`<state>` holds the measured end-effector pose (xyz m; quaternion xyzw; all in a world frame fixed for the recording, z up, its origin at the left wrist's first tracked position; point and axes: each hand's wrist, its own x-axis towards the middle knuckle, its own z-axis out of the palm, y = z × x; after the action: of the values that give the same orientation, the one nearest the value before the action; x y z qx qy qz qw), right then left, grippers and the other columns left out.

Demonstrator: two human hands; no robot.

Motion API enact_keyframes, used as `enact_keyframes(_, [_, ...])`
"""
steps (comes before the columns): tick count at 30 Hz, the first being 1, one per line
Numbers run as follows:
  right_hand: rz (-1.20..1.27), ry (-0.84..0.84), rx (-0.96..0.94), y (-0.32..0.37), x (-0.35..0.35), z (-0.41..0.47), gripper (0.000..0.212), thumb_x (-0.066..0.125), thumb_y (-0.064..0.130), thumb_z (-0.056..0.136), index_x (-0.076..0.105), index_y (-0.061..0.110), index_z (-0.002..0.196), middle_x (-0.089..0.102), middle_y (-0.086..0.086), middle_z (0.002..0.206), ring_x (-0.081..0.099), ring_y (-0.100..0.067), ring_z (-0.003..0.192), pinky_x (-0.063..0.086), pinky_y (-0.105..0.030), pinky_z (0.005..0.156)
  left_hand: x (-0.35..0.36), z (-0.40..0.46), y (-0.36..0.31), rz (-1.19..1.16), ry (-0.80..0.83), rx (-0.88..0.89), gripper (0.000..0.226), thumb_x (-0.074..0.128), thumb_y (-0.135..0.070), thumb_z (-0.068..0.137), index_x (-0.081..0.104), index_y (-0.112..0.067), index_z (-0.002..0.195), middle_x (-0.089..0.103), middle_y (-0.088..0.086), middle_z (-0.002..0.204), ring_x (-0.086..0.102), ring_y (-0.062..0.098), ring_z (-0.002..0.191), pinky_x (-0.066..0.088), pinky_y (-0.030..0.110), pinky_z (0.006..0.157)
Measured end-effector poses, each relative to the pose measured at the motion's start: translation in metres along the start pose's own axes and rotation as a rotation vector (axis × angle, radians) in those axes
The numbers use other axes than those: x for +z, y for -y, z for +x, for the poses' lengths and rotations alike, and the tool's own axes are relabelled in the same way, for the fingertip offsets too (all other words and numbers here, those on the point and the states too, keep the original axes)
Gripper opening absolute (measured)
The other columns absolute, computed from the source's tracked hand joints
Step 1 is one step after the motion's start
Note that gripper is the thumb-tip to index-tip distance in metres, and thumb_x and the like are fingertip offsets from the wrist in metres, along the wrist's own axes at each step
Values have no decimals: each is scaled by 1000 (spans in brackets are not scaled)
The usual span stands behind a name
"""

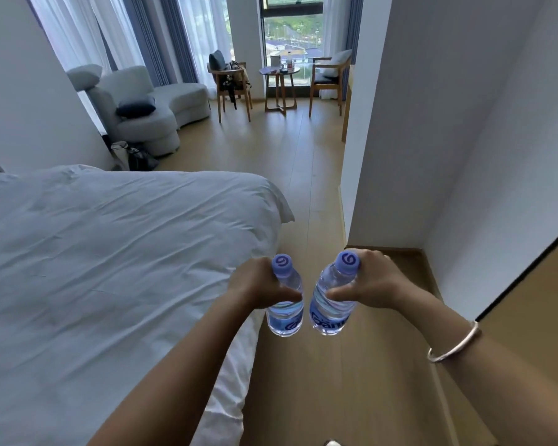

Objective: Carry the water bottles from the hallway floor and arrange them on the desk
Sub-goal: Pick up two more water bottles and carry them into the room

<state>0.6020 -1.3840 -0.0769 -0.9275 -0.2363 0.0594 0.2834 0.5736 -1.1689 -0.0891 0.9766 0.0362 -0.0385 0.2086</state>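
Your left hand [259, 286] is curled round the shoulder of the left water bottle [285, 300], thumb laid across its front, and your right hand [369, 281] grips the right water bottle [332, 297] the same way, just under the neck. A smooth silver bangle [455, 344] rings your right forearm. Both bottles hang in the air above the wood-plank floor [303, 381], side by side and just apart, well short of any desk. Each is clear ribbed plastic with a blue printed label and a lilac screw cap bearing a swirl mark. The left one stands close to upright, cap up toward you, base down. The right one leans, its cap tipped out to the right and its base swung in toward the other bottle.

To your left lies a bed [110, 252] under a rumpled white duvet, its corner reaching the walkway. A plain white wall [400, 123] juts in on your right. Farther on, the pale floor runs to a curved, nubbly white sofa [149, 104] with a dark cushion. Beyond it stand two wooden armchairs [232, 88] flanking a small round wooden table [279, 88] before a tall window [292, 30] hung with sheer and blue curtains.
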Motion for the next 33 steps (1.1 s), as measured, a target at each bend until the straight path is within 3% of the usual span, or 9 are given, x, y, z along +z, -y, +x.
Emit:
enact_keyframes(4, [-17, 0, -2, -29, -26, 66, 31, 78, 43, 66, 54, 27, 79, 55, 14, 67, 53, -8, 61, 47, -22, 58, -10, 71, -8, -10, -19, -16, 38, 76, -55, 57, 59, -22, 69, 59, -3, 69, 56, 18, 68, 38, 24, 59])
enact_keyframes(8, [2, -10, -11, -48, -42, 128, 32, 79, 40, 68, 53, 25, 82, 51, 17, 66, 49, -3, 58, 35, -14, 54, -19, 136, -11, 5, -27, 13, 42, 74, -54, 59, 65, -17, 77, 66, 1, 75, 58, 19, 70, 42, 25, 61])
enact_keyframes(14, [-8, -15, -8, -76, -52, 232, 32, 78, 42, 66, 54, 27, 80, 51, 18, 66, 49, -4, 60, 35, -16, 53, -29, 245, -2, 7, -33, 37, 38, 74, -54, 59, 53, -22, 61, 53, -6, 59, 50, 14, 58, 31, 20, 45])
enact_keyframes(19, [-22, -52, 34, -99, -52, 338, 32, 79, 41, 61, 51, 32, 72, 50, 21, 63, 52, -13, 63, 39, -19, 54, -44, 351, 19, -52, -7, 36, 38, 74, -54, 56, 48, -26, 56, 51, -13, 55, 47, 2, 52, 31, 19, 44])
enact_keyframes(24, [-8, -80, 90, -113, -57, 447, 34, 78, 47, 59, 54, 29, 76, 53, 16, 66, 53, -13, 64, 41, -23, 56, -73, 466, 44, -23, 22, 62, 45, 73, -54, 56, 67, -17, 81, 70, 2, 78, 63, 17, 71, 48, 26, 59])
enact_keyframes(29, [-15, -118, 130, -125, -69, 540, 36, 78, 50, 59, 51, 31, 75, 49, 19, 65, 49, -9, 61, 38, -21, 54, -103, 565, 55, 3, 30, 85, 46, 73, -54, 54, 66, -15, 78, 70, 3, 76, 64, 18, 71, 47, 25, 57])
enact_keyframes(33, [-18, -131, 142, -142, -83, 600, 38, 77, 48, 59, 42, 34, 62, 48, 20, 61, 44, -2, 55, 29, -17, 49, -109, 628, 60, -27, 45, 85, 43, 75, -55, 53, 64, -18, 72, 67, -1, 70, 57, 14, 60, 42, 22, 49])
